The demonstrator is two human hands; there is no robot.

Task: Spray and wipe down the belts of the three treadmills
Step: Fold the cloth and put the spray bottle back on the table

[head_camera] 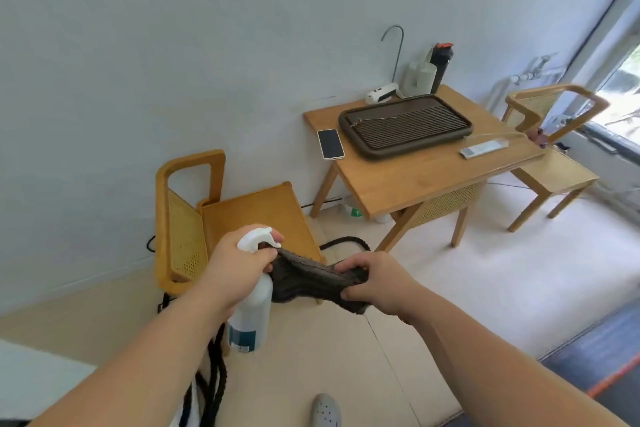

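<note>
So left hand point(239, 267) grips the bottle point(249, 315) and pinches one end of the cloth point(308, 279), right hand point(375, 282) grips the other. Probably stretching it flat for wiping.

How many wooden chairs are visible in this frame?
2. The near chair stands against the wall, left of the table; the far chair stands at the table's right end. More may be out of view.

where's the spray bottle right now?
Head view, lower centre-left: the left hand grips the spray bottle by its neck, in front of the wooden chair; the dark cloth stretches to the right hand.
</note>
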